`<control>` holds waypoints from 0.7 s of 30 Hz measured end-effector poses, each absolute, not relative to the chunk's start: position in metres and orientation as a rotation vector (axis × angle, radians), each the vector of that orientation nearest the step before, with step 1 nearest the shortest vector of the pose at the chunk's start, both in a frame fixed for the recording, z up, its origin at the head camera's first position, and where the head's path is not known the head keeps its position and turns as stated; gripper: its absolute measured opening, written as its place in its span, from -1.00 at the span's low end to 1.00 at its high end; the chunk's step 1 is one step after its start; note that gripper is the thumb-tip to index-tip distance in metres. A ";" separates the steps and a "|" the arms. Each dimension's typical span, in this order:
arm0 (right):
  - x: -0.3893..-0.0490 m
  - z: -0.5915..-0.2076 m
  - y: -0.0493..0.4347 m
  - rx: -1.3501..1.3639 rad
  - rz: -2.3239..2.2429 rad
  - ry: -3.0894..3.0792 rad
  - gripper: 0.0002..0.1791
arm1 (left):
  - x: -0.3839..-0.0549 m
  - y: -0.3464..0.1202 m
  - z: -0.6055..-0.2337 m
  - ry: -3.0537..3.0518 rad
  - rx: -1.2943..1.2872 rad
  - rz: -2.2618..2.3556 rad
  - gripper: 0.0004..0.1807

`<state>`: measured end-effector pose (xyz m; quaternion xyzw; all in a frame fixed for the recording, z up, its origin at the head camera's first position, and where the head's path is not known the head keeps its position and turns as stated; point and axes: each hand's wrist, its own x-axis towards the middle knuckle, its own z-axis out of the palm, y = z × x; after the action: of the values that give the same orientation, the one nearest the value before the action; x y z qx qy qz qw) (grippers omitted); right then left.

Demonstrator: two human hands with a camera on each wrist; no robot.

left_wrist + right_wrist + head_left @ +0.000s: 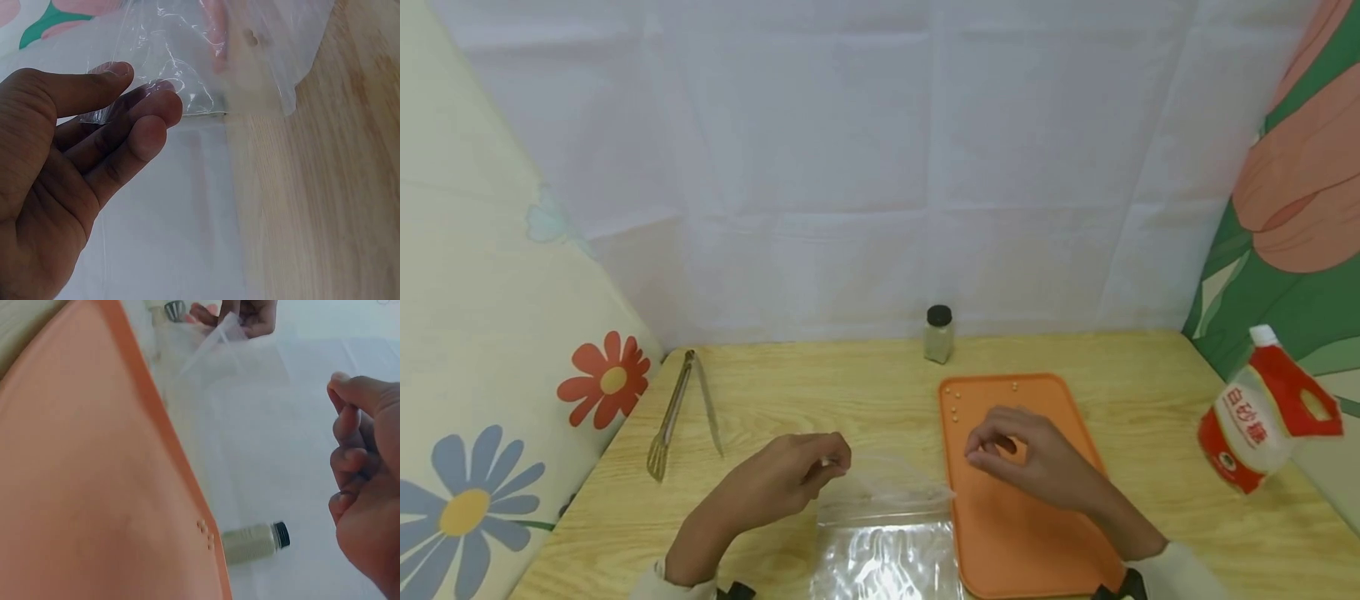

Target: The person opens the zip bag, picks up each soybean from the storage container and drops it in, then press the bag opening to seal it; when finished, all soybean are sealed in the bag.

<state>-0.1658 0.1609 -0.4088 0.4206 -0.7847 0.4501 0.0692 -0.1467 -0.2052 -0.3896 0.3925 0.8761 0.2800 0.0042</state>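
My left hand (786,473) pinches the upper edge of a clear zip bag (887,557) between thumb and fingers. The bag lies on the table, its mouth end lifted and crumpled; in the left wrist view its clear film (181,69) passes behind my fingers. Over the orange tray (1022,550), my right hand (1033,454) has thumb and forefinger tips together and the other fingers curled. I cannot make out anything between those tips in the right wrist view. Several small pale beads or beans (955,409) sit near the tray's far left corner.
A small jar with a black lid (938,337) stands behind the tray. Metal tongs (673,408) lie at the far left. A red-and-white sugar bag (1247,425) with a white cap is at the right. A white cloth (820,167) hangs behind the table.
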 end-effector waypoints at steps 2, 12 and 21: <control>-0.167 -0.407 0.151 1.273 1.396 -2.323 -0.84 | -0.147 -0.205 -0.390 2.743 1.229 0.878 -0.74; -0.169 -0.405 0.129 1.323 1.429 -2.276 -0.83 | -0.148 -0.205 -0.389 2.757 1.199 0.840 -0.84; -0.163 -0.411 0.120 1.345 1.436 -2.323 -0.86 | -0.148 -0.205 -0.390 2.756 1.174 0.835 -0.83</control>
<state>-0.1633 0.1195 -0.4110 0.4413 -0.7622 0.4711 0.0487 -0.1481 -0.2047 -0.3899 0.3776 0.8860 0.2686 0.0159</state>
